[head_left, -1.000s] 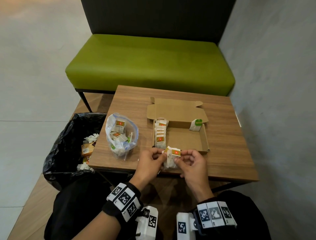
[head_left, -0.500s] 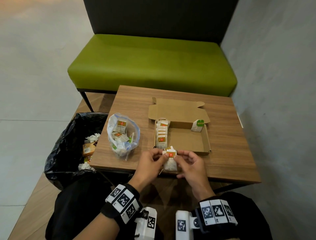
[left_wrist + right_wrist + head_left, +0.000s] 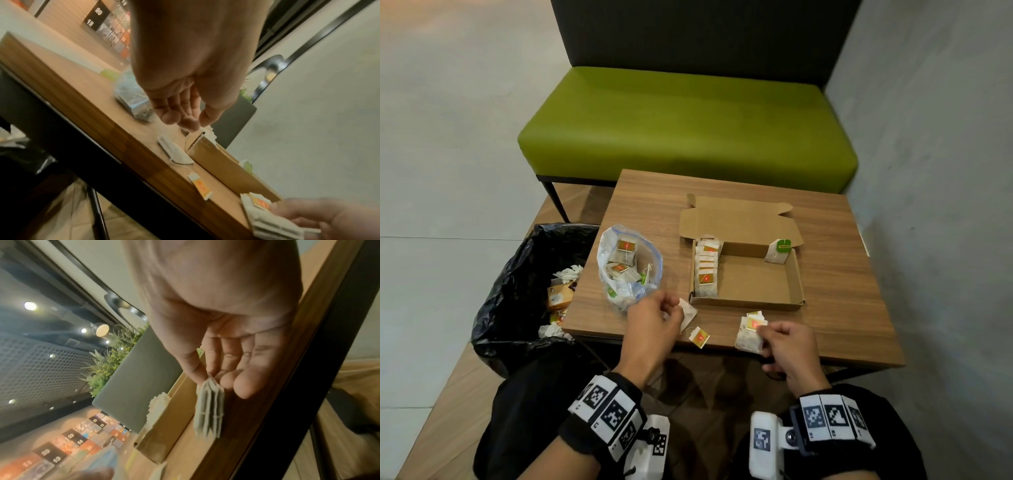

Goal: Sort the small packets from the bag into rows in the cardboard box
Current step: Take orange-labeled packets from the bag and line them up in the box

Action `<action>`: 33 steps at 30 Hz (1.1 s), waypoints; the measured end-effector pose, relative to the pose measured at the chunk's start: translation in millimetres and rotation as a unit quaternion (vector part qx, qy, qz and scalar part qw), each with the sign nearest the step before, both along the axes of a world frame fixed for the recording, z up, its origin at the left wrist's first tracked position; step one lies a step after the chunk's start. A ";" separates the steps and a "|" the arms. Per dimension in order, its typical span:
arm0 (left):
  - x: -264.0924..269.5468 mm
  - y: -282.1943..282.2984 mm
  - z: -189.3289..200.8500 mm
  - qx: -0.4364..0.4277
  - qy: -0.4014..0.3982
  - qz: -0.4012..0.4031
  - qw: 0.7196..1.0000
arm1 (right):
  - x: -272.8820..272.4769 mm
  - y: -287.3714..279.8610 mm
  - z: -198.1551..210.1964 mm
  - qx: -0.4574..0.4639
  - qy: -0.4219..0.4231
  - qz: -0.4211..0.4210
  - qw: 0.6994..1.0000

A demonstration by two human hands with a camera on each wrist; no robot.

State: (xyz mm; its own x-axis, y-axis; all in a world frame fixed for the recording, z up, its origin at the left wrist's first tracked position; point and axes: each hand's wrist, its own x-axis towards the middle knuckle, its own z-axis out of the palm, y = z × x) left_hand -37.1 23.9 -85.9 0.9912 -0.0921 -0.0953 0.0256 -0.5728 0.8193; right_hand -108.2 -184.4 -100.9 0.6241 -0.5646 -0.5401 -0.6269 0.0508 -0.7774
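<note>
The open cardboard box (image 3: 746, 304) sits mid-table with one row of red-tagged packets (image 3: 707, 270) along its left wall and a green-tagged packet (image 3: 779, 251) in its far right corner. The clear plastic bag (image 3: 626, 267) of packets stands left of it. My left hand (image 3: 674, 308) hovers with relaxed fingers just above a single packet (image 3: 174, 152) lying on the table, its red tag (image 3: 699, 337) trailing on its string. My right hand (image 3: 765, 334) pinches a small stack of packets (image 3: 209, 410) near the table's front edge, right of the loose packet.
A bin with a black liner (image 3: 524, 291) stands against the table's left side. A green bench (image 3: 688, 126) is behind the table and a grey wall on the right. Bare wood (image 3: 835, 291) lies right of the box.
My hands, together on one stack a second ago, have parted. The left moved left and one packet now lies on the table. The right moved right with the rest.
</note>
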 end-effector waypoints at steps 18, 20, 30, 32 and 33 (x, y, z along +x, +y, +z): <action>-9.6 6.5 -4.5 0.267 -0.046 -0.134 0.953 | 9.4 70.2 26.7 -0.379 0.004 0.430 0.820; -9.9 9.5 -5.5 0.287 -0.055 -0.167 0.942 | 8.5 72.3 22.8 -0.393 0.005 0.446 0.804; -9.1 24.5 -9.4 0.244 -0.097 -0.173 0.949 | -3.3 66.4 9.0 -0.404 -0.076 0.372 0.832; -8.7 27.3 -7.5 0.185 -0.093 -0.150 0.967 | -3.8 65.6 7.6 -0.374 -0.092 0.333 0.861; -8.7 27.2 -6.5 0.146 -0.080 -0.132 0.977 | -3.9 65.6 7.5 -0.349 -0.109 0.309 0.878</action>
State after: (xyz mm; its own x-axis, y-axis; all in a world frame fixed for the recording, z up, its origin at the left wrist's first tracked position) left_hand -45.8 51.2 -92.4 0.9407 -0.3391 -0.0024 -0.2696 -0.7521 0.6014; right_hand -112.0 -118.8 -93.4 0.9733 -0.2276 -0.0278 -0.1999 -0.7828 -0.5893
